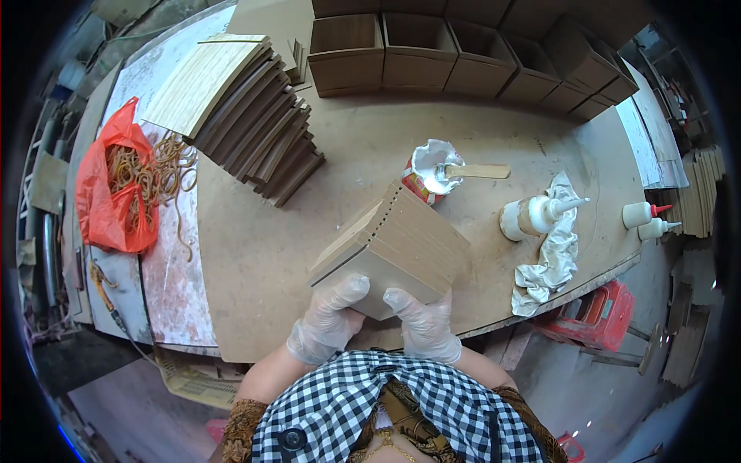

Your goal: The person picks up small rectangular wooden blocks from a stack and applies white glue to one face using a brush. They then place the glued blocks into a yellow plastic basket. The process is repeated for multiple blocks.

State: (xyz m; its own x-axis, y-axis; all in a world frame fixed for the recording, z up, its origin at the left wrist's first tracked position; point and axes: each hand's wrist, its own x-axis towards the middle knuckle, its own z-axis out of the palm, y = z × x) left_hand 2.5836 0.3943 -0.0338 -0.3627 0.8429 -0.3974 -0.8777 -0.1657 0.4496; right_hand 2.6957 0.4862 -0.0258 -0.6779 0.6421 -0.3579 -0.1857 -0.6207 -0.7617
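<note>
In the middle of the table I hold a stack of pale brown wooden boards [386, 255], tilted, with a dark groove along its left edge and a row of small dark notches at the corner. My left hand [328, 318], in a clear plastic glove, grips its near left side. Gloved likewise, my right hand [426, 322] grips the near right side. Both thumbs press on the board facing me; most other fingers are hidden beneath. Just beyond the stack stands an open can of white glue [423, 184], a flat wooden stick [485, 171] resting across its rim.
A leaning pile of thin boards [258, 116] stands at the far left, near a red plastic bag [116, 208] of rubber bands. Open wooden boxes [417, 73] line the back. On the right are a glue bottle [532, 217], a crumpled cloth [552, 266] and two smaller bottles [639, 214].
</note>
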